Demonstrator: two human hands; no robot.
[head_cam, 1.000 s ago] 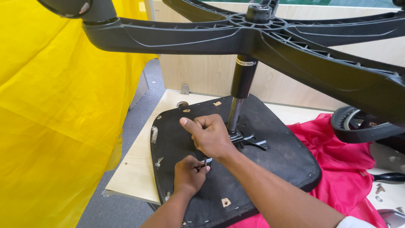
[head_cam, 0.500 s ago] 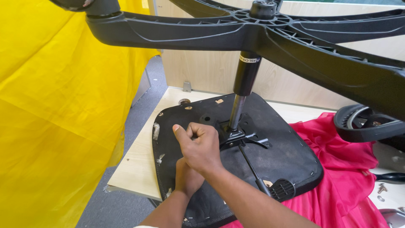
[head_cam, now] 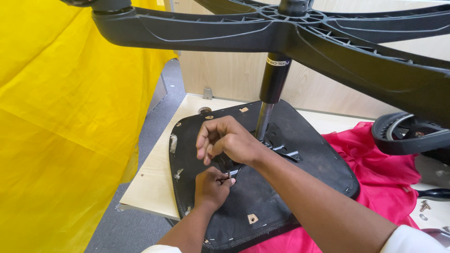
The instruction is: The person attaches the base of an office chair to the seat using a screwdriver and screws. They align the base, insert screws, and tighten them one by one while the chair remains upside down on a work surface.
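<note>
Nearest, the left hand pinches a small metal fastener between closed fingers, holding it down on the upturned black seat underside, which lies flat at the counter's left front corner. Just beyond, the right hand curls loosely over the bracket, gripping nothing visible. Farther back, the gas column stands upright, carrying the star base overhead.
</note>
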